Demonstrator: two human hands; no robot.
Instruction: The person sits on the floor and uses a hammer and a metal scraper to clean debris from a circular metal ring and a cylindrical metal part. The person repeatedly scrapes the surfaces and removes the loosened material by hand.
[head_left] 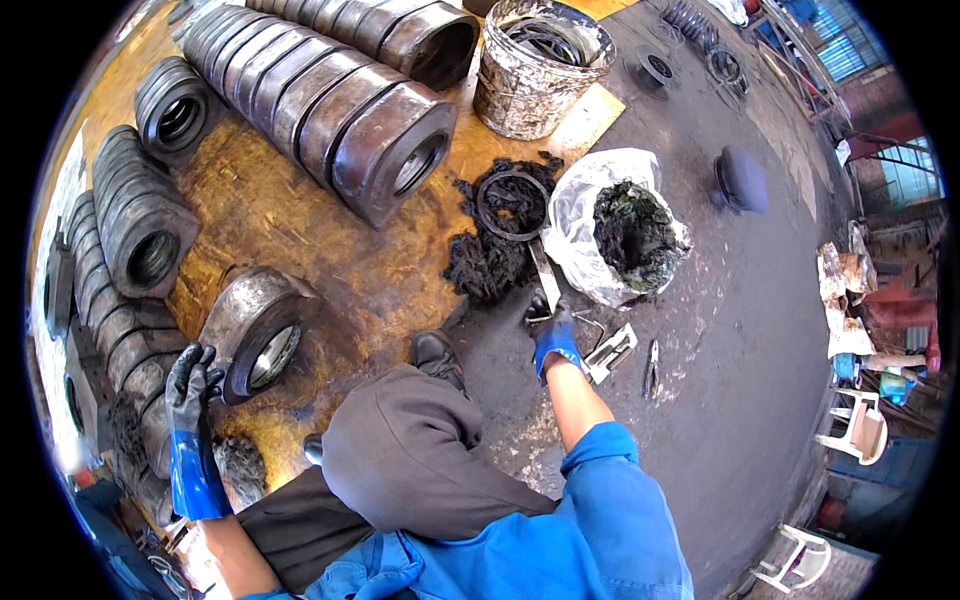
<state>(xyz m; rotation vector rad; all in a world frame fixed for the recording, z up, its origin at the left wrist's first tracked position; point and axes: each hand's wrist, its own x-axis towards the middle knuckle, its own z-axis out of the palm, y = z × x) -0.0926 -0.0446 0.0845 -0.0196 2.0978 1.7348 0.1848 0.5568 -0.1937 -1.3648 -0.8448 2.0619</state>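
My left hand [193, 420], in a blue and black glove, is raised with fingers stretched out beside a thick metal ring block [262, 330]; the fingers are at its near left edge, and whether they touch it I cannot tell. My right hand [553, 335], gloved alike, is closed around the lower end of a flat metal strip [544, 270]. Beyond the strip a dark ring [483, 205] lies on black, greasy clumps [485, 270]. A white plastic bag [572, 235], lining a round container of dark greasy matter [640, 240], stands to the strip's right.
A silver metal tool [611, 354] and pliers [652, 370] lie right of my hand. Rows of metal blocks [310, 100] cover the brown, oily surface [255, 195]. A smeared bucket [535, 100] holds rings. A dark blue rounded seat [740, 180] and white chairs [860, 425] stand right.
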